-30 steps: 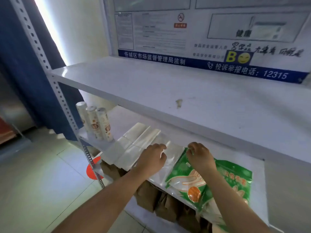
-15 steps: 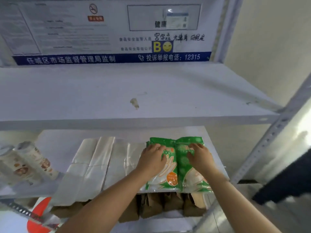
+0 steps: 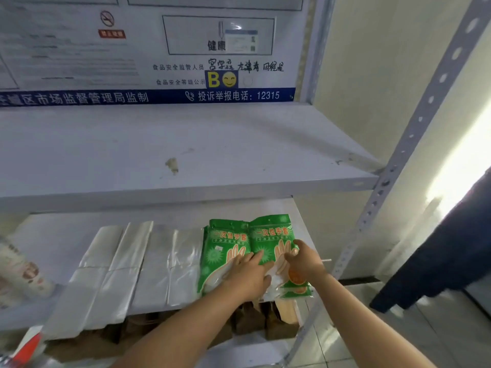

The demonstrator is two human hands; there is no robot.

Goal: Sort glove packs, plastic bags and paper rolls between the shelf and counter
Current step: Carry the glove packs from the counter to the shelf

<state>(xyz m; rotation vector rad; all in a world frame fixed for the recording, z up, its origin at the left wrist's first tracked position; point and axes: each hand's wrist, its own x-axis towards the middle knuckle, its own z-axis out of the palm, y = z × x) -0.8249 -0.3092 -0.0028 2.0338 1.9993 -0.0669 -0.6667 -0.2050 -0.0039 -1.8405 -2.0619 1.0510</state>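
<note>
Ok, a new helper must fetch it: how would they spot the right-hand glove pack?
Find the white shelf unit under the wall notice, then its middle board's right end. Two green packs lie side by side there, right of the clear plastic bags. The right-hand glove pack is the one nearer the perforated post, gripped by the right hand.

Two flat green plastic glove packs (image 3: 225, 243) lay at the right end of the white lower shelf (image 3: 66, 235). Folded translucent plastic bags (image 3: 159, 261) showed four strips. The printed paper rolls (image 3: 24, 272) at its left edge were too blurred to count.
</note>
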